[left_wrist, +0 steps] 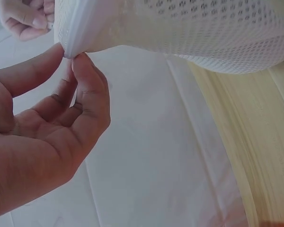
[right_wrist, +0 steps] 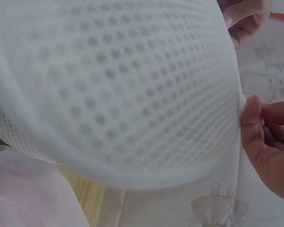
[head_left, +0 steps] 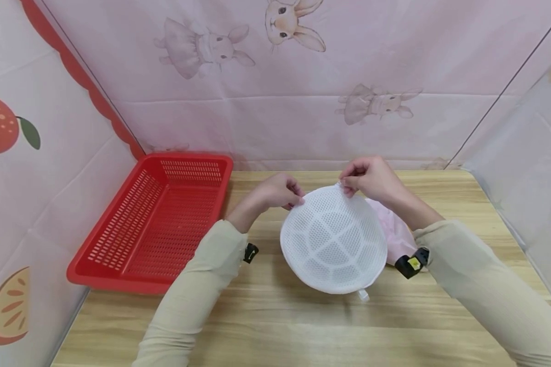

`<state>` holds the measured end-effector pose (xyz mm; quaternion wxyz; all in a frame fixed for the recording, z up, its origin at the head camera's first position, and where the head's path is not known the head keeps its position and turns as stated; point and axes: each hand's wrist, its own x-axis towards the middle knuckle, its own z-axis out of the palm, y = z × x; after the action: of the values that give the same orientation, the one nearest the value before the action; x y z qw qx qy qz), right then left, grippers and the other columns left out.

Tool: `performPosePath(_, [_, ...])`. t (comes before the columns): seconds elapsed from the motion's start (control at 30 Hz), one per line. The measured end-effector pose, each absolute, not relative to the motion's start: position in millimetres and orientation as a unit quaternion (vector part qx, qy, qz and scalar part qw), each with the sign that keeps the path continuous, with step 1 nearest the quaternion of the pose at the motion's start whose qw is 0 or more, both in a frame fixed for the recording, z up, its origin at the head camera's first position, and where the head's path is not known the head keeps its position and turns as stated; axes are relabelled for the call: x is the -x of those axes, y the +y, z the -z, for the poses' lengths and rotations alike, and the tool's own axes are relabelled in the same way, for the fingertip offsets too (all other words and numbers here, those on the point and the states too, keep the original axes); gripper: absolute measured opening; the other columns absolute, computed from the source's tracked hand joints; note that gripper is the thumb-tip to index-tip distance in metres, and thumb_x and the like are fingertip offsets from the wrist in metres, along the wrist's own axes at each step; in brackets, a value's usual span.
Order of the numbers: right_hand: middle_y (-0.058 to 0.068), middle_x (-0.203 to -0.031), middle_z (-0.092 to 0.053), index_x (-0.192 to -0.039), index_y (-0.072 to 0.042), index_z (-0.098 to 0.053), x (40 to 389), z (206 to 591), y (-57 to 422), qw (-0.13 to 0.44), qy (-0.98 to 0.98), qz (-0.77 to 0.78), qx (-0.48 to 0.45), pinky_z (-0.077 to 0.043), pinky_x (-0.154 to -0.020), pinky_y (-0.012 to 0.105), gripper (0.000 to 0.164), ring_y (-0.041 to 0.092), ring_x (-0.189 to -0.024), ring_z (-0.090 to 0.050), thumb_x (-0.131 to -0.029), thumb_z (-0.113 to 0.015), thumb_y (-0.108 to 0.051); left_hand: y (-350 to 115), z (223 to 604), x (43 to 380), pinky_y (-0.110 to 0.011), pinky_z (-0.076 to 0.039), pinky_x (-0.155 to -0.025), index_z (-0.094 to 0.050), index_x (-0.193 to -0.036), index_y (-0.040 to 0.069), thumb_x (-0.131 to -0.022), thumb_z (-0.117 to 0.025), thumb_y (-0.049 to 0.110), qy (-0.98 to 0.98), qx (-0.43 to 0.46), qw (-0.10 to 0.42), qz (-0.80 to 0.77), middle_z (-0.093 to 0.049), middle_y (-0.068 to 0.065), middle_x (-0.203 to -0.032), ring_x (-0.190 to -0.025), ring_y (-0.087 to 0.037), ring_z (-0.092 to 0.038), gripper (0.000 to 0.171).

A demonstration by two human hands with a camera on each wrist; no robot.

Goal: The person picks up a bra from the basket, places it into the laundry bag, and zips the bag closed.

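Note:
Both hands hold up a round white mesh laundry bag [head_left: 333, 239] above the table, its seams forming a shell-like pattern. My left hand [head_left: 280, 191] pinches its upper left rim; in the left wrist view, thumb and finger of that hand [left_wrist: 52, 109] nip a smooth white band along the edge. At the top of the bag my right hand [head_left: 369, 177] pinches a small white piece on the rim, seen close in the right wrist view beside the mesh [right_wrist: 132, 85]. A little white tab [head_left: 363, 294] hangs at the lower edge.
Pink fabric [head_left: 390, 227] lies on the wooden table [head_left: 275, 331], partly behind the bag and right arm. A red slotted plastic basket [head_left: 220, 204] stands at the left, close by the left forearm. Printed cloth walls [head_left: 294, 127] enclose the back and sides.

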<state>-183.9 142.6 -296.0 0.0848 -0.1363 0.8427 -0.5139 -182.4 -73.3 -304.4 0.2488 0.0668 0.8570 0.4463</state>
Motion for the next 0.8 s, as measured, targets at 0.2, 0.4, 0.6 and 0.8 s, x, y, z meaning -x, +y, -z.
performPosePath(0.2, [0.009, -0.067, -0.061, -0.087, 0.014, -0.060, 185.3, 293.5, 141.4, 0.082, 0.844, 0.514, 0.134, -0.053, -0.057, 0.025, 0.009, 0.012, -0.056, -0.059, -0.083, -0.059, 0.006, -71.9, 303.1, 181.2, -0.023, -0.052, -0.062, -0.060, -0.086, -0.004, -0.081, -0.063, 0.000, 0.864, -0.051, 0.227, -0.447, -0.054, -0.007, -0.077, -0.065, -0.014, -0.052, 0.007])
performPosePath(0.4, [0.009, -0.066, -0.061, -0.085, 0.014, -0.059, 186.0, 295.0, 141.8, 0.080, 0.844, 0.513, 0.133, -0.052, -0.055, 0.025, 0.007, 0.013, -0.055, -0.058, -0.082, -0.058, 0.008, -71.1, 305.5, 181.0, -0.023, -0.052, -0.062, -0.060, -0.085, -0.005, -0.081, -0.064, 0.000, 0.862, -0.039, 0.209, -0.460, -0.053, -0.008, -0.077, -0.063, -0.013, -0.053, 0.008])
performPosePath(0.6, [0.009, -0.065, -0.060, -0.085, 0.014, -0.059, 185.4, 296.5, 143.9, 0.080, 0.845, 0.512, 0.130, -0.052, -0.055, 0.025, 0.007, 0.013, -0.054, -0.057, -0.082, -0.058, 0.008, -71.2, 308.4, 180.8, -0.023, -0.053, -0.061, -0.060, -0.084, -0.005, -0.081, -0.064, 0.001, 0.864, -0.035, 0.197, -0.463, -0.054, -0.008, -0.078, -0.062, -0.013, -0.054, 0.008])
performPosePath(0.8, [0.010, -0.068, -0.060, -0.087, 0.015, -0.059, 183.4, 295.1, 149.7, 0.090, 0.854, 0.500, 0.114, -0.053, -0.055, 0.025, 0.008, 0.012, -0.055, -0.058, -0.083, -0.057, 0.008, -73.2, 310.8, 180.0, -0.024, -0.053, -0.062, -0.061, -0.087, -0.006, -0.080, -0.064, -0.001, 0.865, -0.027, 0.186, -0.465, -0.054, -0.008, -0.077, -0.061, -0.012, -0.053, 0.009])
